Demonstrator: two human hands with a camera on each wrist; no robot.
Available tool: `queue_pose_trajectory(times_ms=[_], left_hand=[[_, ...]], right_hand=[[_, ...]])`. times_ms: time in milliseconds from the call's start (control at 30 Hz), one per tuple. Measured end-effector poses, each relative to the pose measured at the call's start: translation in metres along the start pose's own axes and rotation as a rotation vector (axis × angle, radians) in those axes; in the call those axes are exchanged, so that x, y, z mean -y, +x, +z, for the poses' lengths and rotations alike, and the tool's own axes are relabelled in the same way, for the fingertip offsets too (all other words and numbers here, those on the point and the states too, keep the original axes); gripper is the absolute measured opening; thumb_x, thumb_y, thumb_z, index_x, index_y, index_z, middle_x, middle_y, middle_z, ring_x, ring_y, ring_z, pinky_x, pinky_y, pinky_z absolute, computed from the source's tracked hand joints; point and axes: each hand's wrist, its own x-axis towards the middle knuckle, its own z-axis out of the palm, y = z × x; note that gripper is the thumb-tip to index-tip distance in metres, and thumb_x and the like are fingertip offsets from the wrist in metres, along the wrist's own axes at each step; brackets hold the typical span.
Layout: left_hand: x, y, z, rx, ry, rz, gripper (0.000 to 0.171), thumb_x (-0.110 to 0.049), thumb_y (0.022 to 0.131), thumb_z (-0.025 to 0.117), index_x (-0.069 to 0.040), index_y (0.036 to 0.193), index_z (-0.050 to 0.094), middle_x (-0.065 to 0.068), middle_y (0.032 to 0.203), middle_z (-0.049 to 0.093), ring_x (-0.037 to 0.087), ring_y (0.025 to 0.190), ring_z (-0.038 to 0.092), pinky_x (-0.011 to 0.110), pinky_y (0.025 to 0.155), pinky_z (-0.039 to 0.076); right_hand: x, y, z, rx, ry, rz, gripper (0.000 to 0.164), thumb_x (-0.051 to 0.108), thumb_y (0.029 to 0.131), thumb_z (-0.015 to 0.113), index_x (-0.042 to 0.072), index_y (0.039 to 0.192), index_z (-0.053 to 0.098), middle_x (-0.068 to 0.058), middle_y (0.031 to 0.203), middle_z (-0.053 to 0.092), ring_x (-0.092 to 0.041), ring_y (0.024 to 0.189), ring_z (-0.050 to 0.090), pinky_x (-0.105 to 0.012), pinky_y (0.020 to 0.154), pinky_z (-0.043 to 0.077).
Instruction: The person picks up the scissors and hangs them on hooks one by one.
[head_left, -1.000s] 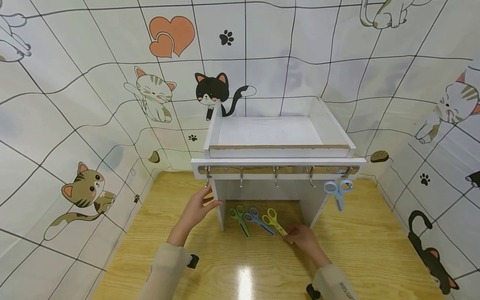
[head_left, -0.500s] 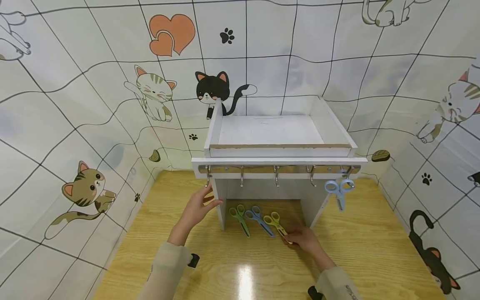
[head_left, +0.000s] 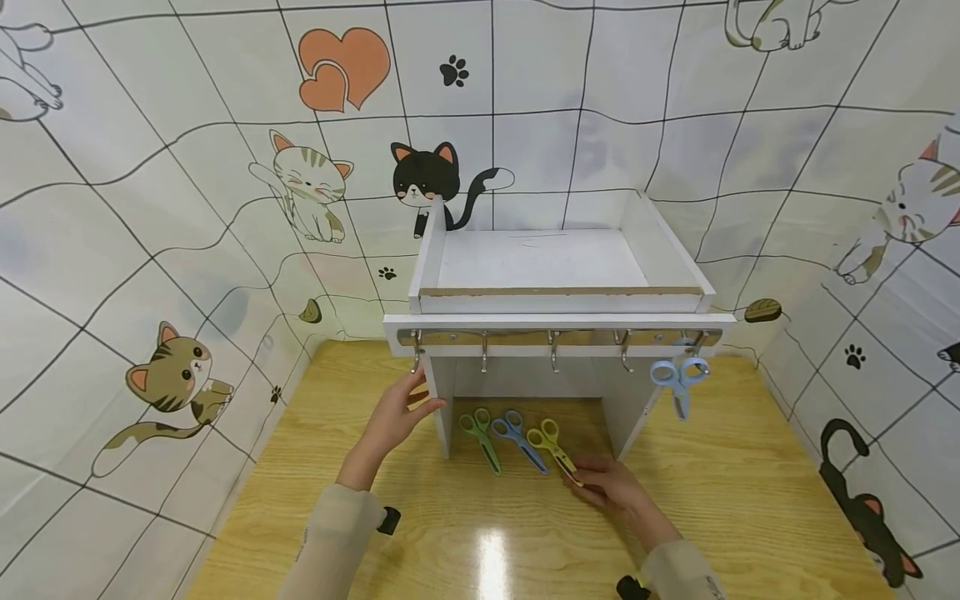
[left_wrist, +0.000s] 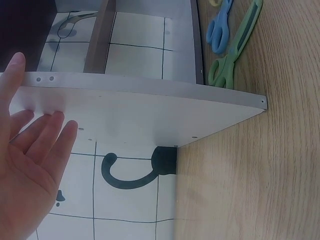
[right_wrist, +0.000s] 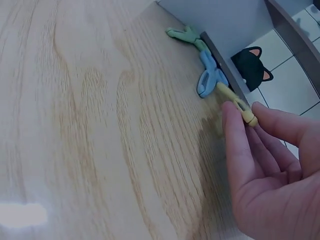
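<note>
My right hand pinches the blade end of the yellow scissors between thumb and fingertips. In the right wrist view these scissors are seen end-on in the pinch, above the wooden table. Blue scissors and green scissors lie to their left, under the white shelf unit. My left hand rests against the unit's left side panel. The left wrist view shows its thumb by the panel's front edge and its fingers, fairly straight, along the outer face.
Along the unit's front runs a hook rail with several metal hooks. Light blue scissors hang from the rightmost one. A shallow white tray-like top sits above. Cat-patterned sheeting surrounds the wooden table.
My right hand has shifted slightly, with its wrist lower and farther right, still pinching the yellow scissors. The blue scissors have shifted a little to the right. My left hand has stayed in place.
</note>
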Motion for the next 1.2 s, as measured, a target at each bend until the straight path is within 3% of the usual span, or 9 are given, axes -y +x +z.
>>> queue_pose_trajectory(times_ms=[233, 400, 533, 633, 800, 1000, 1200], left_hand=[[0.001, 0.0, 0.0, 0.001, -0.012, -0.001, 0.068, -0.016, 0.092, 0.071, -0.011, 0.153, 0.041, 0.015, 0.155, 0.044, 0.038, 0.138, 0.048, 0.053, 0.107, 0.05], [0.0, 0.0, 0.0, 0.001, -0.018, -0.005, 0.068, -0.015, 0.092, 0.071, -0.009, 0.153, 0.04, 0.015, 0.156, 0.043, 0.038, 0.139, 0.048, 0.054, 0.107, 0.05], [-0.002, -0.001, 0.0, -0.004, -0.014, -0.012, 0.069, -0.016, 0.092, 0.071, -0.007, 0.152, 0.04, 0.016, 0.157, 0.041, 0.039, 0.139, 0.047, 0.053, 0.107, 0.05], [-0.002, -0.001, 0.0, -0.003, -0.01, -0.016, 0.069, -0.017, 0.092, 0.071, -0.006, 0.153, 0.04, 0.017, 0.157, 0.04, 0.039, 0.139, 0.047, 0.052, 0.108, 0.05], [-0.001, 0.0, 0.0, 0.003, -0.006, -0.015, 0.069, -0.018, 0.092, 0.071, -0.007, 0.153, 0.04, 0.017, 0.157, 0.04, 0.038, 0.139, 0.047, 0.051, 0.108, 0.05], [0.0, -0.001, 0.0, 0.002, -0.017, -0.016, 0.068, -0.018, 0.092, 0.071, -0.009, 0.153, 0.041, 0.015, 0.155, 0.044, 0.037, 0.139, 0.047, 0.053, 0.108, 0.05], [0.001, -0.002, 0.001, -0.007, -0.009, -0.034, 0.073, -0.021, 0.092, 0.071, -0.005, 0.154, 0.036, 0.02, 0.157, 0.038, 0.04, 0.14, 0.045, 0.054, 0.108, 0.049]], right_hand=[[0.003, -0.008, -0.003, 0.07, 0.102, -0.007, 0.058, 0.001, 0.102, 0.052, -0.022, 0.147, 0.023, -0.006, 0.115, 0.072, -0.013, 0.106, 0.07, -0.019, 0.095, 0.058], [0.008, -0.015, -0.003, 0.094, 0.154, -0.013, 0.051, 0.002, 0.102, 0.053, -0.016, 0.146, 0.034, -0.006, 0.116, 0.071, -0.013, 0.109, 0.07, -0.02, 0.097, 0.057], [0.011, -0.02, -0.003, 0.094, 0.18, -0.033, 0.03, 0.0, 0.102, 0.052, 0.003, 0.13, 0.062, -0.003, 0.111, 0.072, -0.012, 0.106, 0.071, -0.019, 0.095, 0.057], [0.014, -0.024, -0.002, 0.107, 0.179, -0.069, 0.031, -0.001, 0.102, 0.051, 0.019, 0.112, 0.072, 0.0, 0.107, 0.073, -0.011, 0.103, 0.072, -0.018, 0.092, 0.058], [0.022, -0.031, -0.001, 0.102, 0.092, -0.129, 0.035, -0.001, 0.101, 0.052, 0.026, 0.107, 0.073, 0.005, 0.104, 0.074, -0.007, 0.099, 0.072, -0.016, 0.088, 0.059], [0.03, -0.039, 0.002, 0.05, -0.064, -0.204, 0.03, 0.001, 0.098, 0.06, 0.025, 0.108, 0.073, 0.011, 0.103, 0.074, -0.006, 0.098, 0.072, -0.019, 0.09, 0.059], [0.035, -0.045, 0.008, 0.017, -0.123, -0.319, 0.039, -0.003, 0.097, 0.058, 0.032, 0.106, 0.075, 0.014, 0.103, 0.075, -0.003, 0.096, 0.072, -0.018, 0.089, 0.06]])
